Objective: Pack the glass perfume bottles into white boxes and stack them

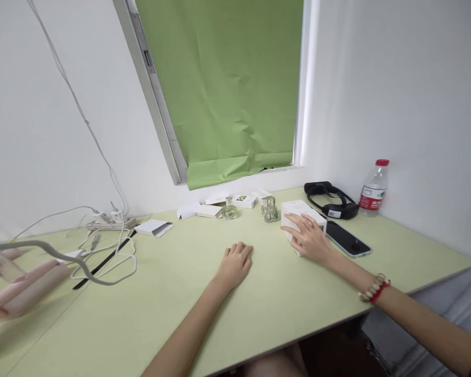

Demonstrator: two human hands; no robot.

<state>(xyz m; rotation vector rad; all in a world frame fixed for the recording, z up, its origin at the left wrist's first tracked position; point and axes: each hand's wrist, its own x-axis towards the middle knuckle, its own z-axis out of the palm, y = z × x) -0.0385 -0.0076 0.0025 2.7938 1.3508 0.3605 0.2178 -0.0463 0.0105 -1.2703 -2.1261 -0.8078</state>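
Observation:
My left hand (235, 263) rests on the yellow-green table (275, 298), its fingers loosely curled together; nothing shows in it. Against a white box (295, 207) at the right, my right hand (308, 238) lies with its fingers spread over the near side and top. A cluster of small glass bottles (270, 210) stands just left of that box. Farther left is another glass bottle (230, 210) with yellowish liquid. Behind it lie flat white cartons (209, 211) and a white carton with a green picture (245, 201).
A phone (347, 239), a black headset (332, 201) and a water bottle (374, 189) sit at the right. On the left are an open white carton (154, 227), tangled cables (118, 251), a black strap (105, 260) and a pink object (27, 290). A wall stands behind.

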